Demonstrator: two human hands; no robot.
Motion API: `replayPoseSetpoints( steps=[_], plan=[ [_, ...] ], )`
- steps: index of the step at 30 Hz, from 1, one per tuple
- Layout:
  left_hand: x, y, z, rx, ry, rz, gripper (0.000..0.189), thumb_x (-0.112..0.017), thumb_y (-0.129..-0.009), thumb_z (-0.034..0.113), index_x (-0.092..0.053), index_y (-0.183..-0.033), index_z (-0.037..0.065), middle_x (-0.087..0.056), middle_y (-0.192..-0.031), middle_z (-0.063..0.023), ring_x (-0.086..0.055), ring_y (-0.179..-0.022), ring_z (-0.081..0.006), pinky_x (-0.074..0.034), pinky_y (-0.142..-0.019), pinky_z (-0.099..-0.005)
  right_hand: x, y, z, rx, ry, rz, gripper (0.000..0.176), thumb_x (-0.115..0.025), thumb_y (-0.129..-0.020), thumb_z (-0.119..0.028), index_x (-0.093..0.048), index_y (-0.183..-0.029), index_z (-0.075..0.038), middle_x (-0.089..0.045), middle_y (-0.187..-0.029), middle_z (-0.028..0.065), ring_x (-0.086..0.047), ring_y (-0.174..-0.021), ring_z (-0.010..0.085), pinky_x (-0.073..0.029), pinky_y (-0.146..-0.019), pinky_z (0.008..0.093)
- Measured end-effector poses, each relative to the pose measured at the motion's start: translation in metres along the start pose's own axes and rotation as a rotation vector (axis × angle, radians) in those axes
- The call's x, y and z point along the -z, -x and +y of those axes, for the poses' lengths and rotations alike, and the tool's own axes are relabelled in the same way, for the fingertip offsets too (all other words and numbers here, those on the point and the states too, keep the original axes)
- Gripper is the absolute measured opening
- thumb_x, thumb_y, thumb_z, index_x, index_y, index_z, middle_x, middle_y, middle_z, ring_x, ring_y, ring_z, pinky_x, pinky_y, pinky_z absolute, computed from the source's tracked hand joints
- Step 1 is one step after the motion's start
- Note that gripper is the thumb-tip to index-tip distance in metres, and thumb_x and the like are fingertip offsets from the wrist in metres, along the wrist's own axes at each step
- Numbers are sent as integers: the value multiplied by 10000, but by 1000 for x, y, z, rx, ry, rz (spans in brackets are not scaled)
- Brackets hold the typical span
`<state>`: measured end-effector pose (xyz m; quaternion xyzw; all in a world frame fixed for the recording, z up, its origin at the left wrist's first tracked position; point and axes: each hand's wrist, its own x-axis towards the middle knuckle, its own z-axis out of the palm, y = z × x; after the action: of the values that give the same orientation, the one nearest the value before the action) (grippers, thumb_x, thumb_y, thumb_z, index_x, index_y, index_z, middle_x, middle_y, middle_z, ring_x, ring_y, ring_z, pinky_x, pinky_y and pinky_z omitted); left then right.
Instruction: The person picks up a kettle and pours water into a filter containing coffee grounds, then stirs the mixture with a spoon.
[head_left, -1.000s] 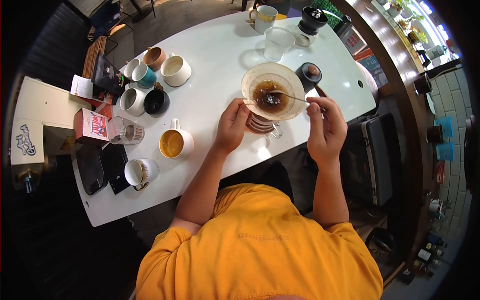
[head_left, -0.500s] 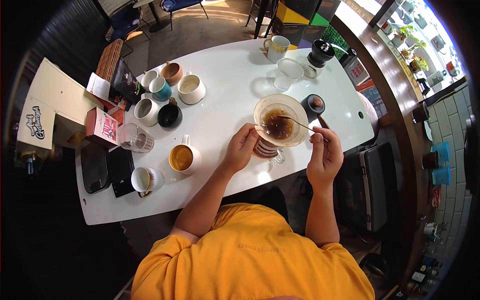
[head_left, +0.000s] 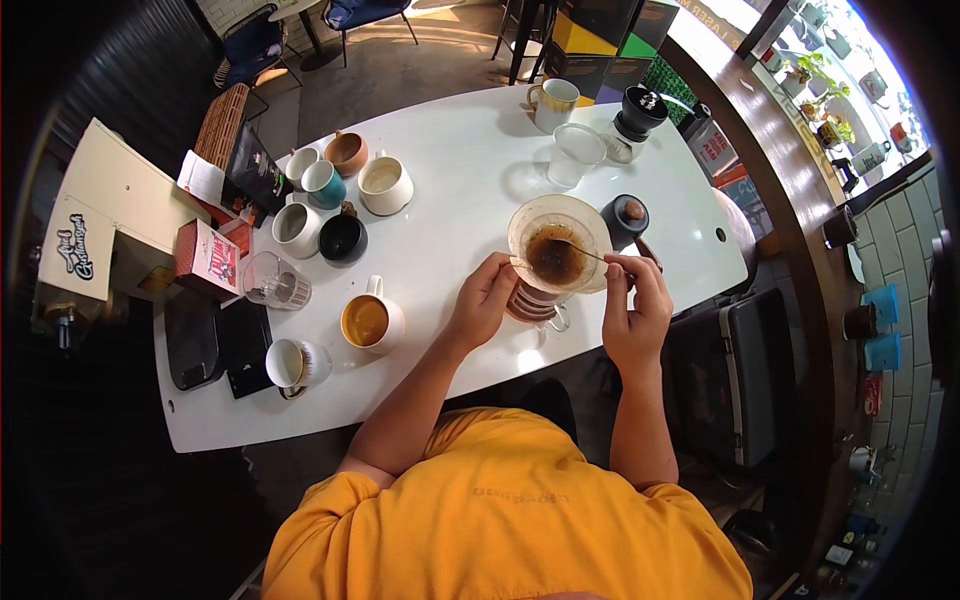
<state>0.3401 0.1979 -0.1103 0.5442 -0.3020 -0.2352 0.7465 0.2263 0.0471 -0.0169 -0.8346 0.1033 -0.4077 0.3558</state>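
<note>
A coffee dripper lined with a pale filter sits over a glass coffee server. Dark wet coffee grounds fill its lower part. My left hand is closed at the dripper's near left rim, thumb against fingers; whether it pinches the filter edge or the dripper itself is hard to see. With my right hand I grip a thin metal spoon, whose end is in the grounds. A black round container with a brown knob stands just behind my right hand.
A white mug of brown liquid and a ribbed cup stand left of my left arm. Several cups surround a black cup. Farther back are a clear plastic cup, a mug and a hand grinder.
My right hand has shifted left toward the dripper, and the spoon has moved left with it through the grounds. My left hand stays at the rim.
</note>
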Motion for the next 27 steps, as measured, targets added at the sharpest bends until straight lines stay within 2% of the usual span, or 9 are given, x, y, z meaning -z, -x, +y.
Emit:
replayPoseSetpoints(
  steps=[8,14,16,27],
  plan=[
    [-2,1,4,-6,0,1,222,-396,-1011,194,-518,-1047,12,-529,-833,23,-476,-771,-31,-419,-719,-190,3,5,-4,5,10,-53,59,-589,-858,8,-622,-904,21,-602,-771,103,-561,-604,172,-448,-565,261],
    [-2,2,1,0,15,10,222,-392,-1011,201,-512,-1043,18,-511,-823,28,-442,-738,-25,-394,-680,-184,4,11,-7,-53,-11,-73,48,-599,-856,0,-632,-887,16,-604,-739,101,-567,-584,176,-447,-553,258],
    [-2,2,3,31,3,13,235,-380,-1009,235,-510,-1014,40,-493,-833,17,-420,-740,-60,-377,-690,-212,3,13,-9,-74,-38,-65,43,-607,-851,1,-636,-877,18,-610,-721,98,-569,-573,162,-446,-548,245],
    [-3,3,4,33,-10,32,224,-383,-1005,234,-510,-998,50,-505,-842,19,-426,-740,-58,-375,-684,-207,3,26,-9,-90,-148,0,43,-622,-835,18,-636,-869,39,-623,-708,96,-570,-578,118,-436,-545,222]
  ],
)
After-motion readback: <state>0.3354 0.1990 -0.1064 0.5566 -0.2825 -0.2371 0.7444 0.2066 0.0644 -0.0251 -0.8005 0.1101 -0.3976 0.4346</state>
